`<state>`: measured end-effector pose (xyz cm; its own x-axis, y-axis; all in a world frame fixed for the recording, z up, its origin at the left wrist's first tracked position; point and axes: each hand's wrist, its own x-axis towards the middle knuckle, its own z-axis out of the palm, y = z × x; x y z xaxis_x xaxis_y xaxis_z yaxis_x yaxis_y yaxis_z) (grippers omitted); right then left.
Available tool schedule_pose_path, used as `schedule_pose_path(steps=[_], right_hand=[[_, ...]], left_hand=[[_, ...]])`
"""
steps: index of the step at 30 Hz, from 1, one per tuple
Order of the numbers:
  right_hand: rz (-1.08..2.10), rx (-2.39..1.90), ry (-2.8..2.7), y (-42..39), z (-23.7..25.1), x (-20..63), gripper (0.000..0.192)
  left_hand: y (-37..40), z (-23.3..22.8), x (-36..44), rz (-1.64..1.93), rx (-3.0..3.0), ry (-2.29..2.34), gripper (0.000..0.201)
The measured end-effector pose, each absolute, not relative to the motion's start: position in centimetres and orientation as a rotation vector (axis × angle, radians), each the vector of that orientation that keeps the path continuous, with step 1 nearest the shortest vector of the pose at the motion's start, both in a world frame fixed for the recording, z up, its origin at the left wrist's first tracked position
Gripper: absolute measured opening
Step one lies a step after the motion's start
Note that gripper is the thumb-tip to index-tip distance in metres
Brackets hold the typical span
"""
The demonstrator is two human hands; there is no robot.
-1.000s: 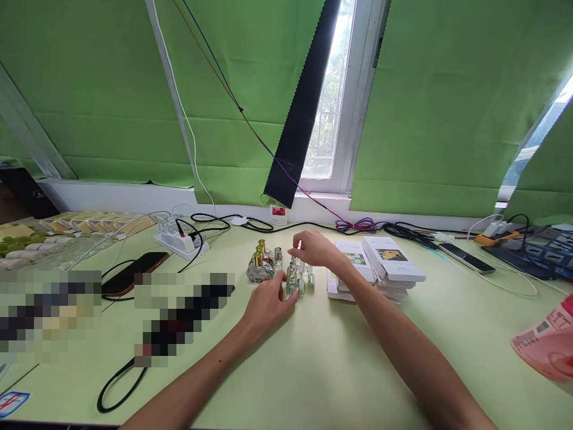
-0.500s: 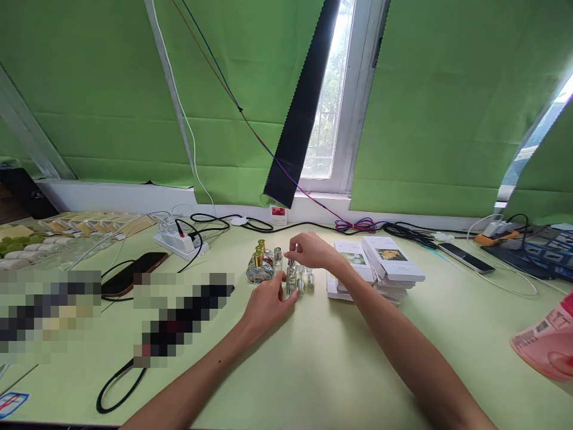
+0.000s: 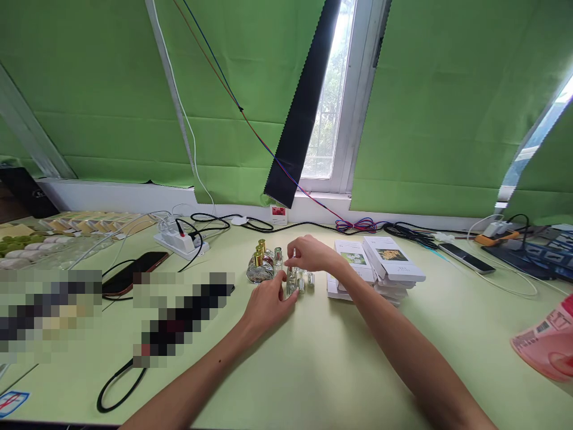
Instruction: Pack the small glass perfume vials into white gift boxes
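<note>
At mid-bench (image 3: 313,358) my left hand (image 3: 267,304) steadies the small silver-capped glass vials (image 3: 297,280) while my right hand (image 3: 312,253) pinches one's cap; the cluster looks only partly sorted.

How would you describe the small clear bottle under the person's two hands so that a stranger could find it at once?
Start at the pale green table and find the stack of white flower-printed boxes. Just left stands a cluster of small clear glass bottles with silver caps. The right hand pinches its top, the left hand steadies its base; gold-capped bottles stand untouched.
</note>
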<state>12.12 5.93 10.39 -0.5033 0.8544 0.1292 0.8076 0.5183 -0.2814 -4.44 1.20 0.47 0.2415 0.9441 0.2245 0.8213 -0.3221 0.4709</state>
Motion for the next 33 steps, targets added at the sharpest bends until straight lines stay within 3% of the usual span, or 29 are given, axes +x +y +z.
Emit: schedule_pose_path(steps=[15, 33], right_hand=[[0.42, -1.326, -2.57, 6.71, 10.03, 12.59, 0.015], [0.238, -1.477, -2.529, 6.36, 9.75, 12.13, 0.024]], left_hand=[[1.04, 0.77, -4.38, 0.69, 2.249, 1.654, 0.025], [1.0, 0.96, -4.43, 0.698, 2.227, 1.636, 0.028]])
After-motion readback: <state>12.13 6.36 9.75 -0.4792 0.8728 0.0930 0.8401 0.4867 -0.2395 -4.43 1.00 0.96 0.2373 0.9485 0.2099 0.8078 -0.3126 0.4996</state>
